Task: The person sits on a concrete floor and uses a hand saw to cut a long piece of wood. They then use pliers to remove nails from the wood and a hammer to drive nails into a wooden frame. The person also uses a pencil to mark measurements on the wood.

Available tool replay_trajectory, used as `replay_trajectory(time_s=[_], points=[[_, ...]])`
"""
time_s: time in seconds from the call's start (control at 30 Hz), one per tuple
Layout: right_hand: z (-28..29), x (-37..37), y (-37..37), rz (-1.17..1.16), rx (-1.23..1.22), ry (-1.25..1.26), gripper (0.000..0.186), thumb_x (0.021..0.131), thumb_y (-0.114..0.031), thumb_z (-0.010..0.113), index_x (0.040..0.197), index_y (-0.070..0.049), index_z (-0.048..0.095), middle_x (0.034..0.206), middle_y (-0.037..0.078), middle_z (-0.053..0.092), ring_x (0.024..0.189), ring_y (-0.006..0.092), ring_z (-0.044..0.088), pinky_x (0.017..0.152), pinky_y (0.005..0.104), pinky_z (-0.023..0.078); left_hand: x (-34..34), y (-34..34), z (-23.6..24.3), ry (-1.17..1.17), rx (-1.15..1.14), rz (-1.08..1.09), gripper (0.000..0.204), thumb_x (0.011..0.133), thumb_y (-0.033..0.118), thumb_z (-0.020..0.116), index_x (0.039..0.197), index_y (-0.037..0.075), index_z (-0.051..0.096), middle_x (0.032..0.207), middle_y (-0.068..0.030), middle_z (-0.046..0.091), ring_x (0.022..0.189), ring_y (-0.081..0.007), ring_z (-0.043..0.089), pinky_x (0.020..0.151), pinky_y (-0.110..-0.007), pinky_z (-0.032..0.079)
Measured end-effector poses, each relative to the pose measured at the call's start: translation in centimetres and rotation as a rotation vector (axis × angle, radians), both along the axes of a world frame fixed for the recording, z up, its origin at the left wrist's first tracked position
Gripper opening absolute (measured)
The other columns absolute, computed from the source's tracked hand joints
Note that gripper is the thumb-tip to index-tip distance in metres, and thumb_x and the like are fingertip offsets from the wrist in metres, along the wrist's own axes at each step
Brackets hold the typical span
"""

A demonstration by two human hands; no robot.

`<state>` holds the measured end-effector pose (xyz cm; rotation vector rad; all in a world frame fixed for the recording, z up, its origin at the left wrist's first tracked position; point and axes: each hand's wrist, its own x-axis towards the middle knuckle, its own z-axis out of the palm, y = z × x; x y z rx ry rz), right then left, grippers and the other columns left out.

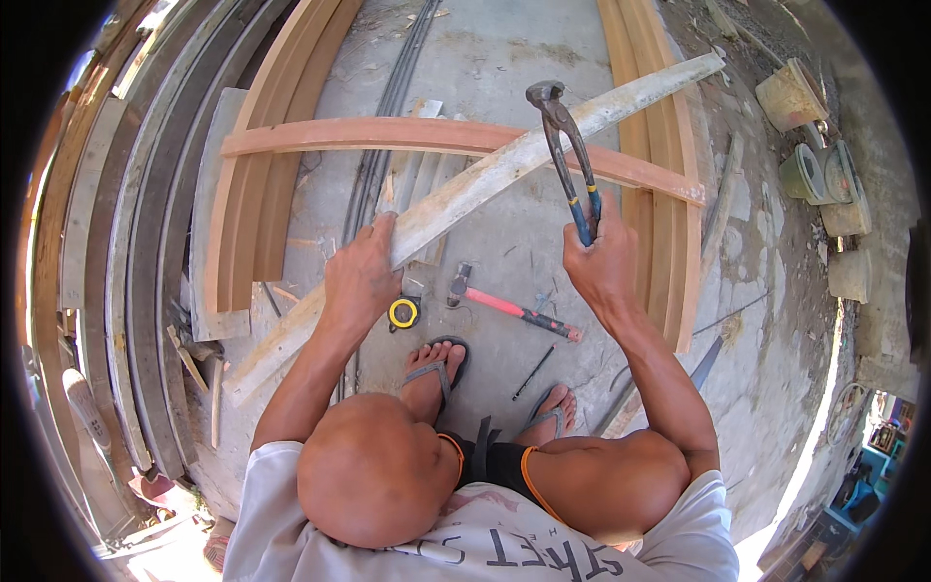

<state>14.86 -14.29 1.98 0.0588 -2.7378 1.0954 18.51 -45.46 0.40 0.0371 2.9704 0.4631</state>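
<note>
My right hand (603, 254) is closed round the blue handles of a pair of end-cutting pincers (562, 131). Their dark jaws point away from me and look closed, in front of a long whitish weathered board (485, 179). That board slants from lower left to upper right, across a reddish wooden crosspiece (388, 134). My left hand (364, 267) grips the board's near part, fingers wrapped over its edge. On the concrete between my arms lie a hammer (509, 303) with a red and black handle and a yellow and black tape measure (403, 312).
Stacked brown timbers stand at left (257, 155) and right (652, 184) under the crosspiece. Thin metal bars (393, 97) run along the floor. A dark slim rod (533, 373) lies by my right foot. Buckets (803, 173) line the right wall; weathered planks (145, 223) lean at far left.
</note>
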Motion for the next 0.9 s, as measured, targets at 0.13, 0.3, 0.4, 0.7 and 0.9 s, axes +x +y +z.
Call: replay_trajectory(time_s=[0.13,0.3,0.4,0.7,0.9], points=[[-3.9,0.3,3.2,0.050,0.278,-0.142,0.022,0.085,-0.006,0.074,0.098,-0.004,0.056,0.069,0.020,0.067,0.066,0.0453,0.069,0.061,0.0501,0.053,-0.7,1.1,0.0,-0.017,-0.017,-0.005,0.072,0.077,0.011,0.085,0.142,0.011,0.054,0.113,-0.0216,0.073,0.100,-0.0454,0.073,0.083,-0.054,0.058],[0.8,0.1,1.4,-0.035,0.051,-0.049,0.022,0.086,-0.005,0.073,0.101,-0.005,0.057,0.070,0.020,0.068,0.070,0.0458,0.071,0.064,0.0510,0.055,-0.3,0.6,-0.3,-0.003,-0.021,-0.005,0.071,0.077,0.012,0.085,0.141,0.011,0.054,0.112,-0.0211,0.073,0.099,-0.0452,0.073,0.083,-0.053,0.059],[-3.0,-0.2,1.8,0.088,0.516,-0.281,0.022,0.091,-0.016,0.072,0.106,-0.007,0.059,0.078,0.026,0.071,0.075,0.0497,0.071,0.069,0.0599,0.054,-0.3,-0.1,-0.6,-0.008,0.019,-0.008,0.068,0.079,0.012,0.084,0.140,0.010,0.053,0.111,-0.0203,0.073,0.097,-0.0449,0.073,0.080,-0.054,0.059],[-5.2,1.3,4.5,0.159,0.342,-0.175,0.041,0.096,-0.005,0.066,0.135,0.001,0.061,0.089,0.025,0.070,0.083,0.0434,0.072,0.077,0.0484,0.054,0.1,-0.4,-2.6,0.177,0.072,0.007,0.060,0.075,0.007,0.078,0.132,0.006,0.059,0.095,-0.0183,0.069,0.086,-0.0404,0.073,0.070,-0.052,0.056],[-3.2,4.3,4.0,0.089,-0.169,-0.269,0.032,0.108,-0.017,0.056,0.136,-0.001,0.061,0.082,0.000,0.052,0.070,0.0141,0.052,0.066,0.0305,0.044,-0.4,-1.4,-1.1,0.056,0.132,-0.015,0.076,0.076,0.012,0.080,0.148,0.007,0.057,0.102,-0.0199,0.074,0.097,-0.0406,0.074,0.081,-0.051,0.058]])
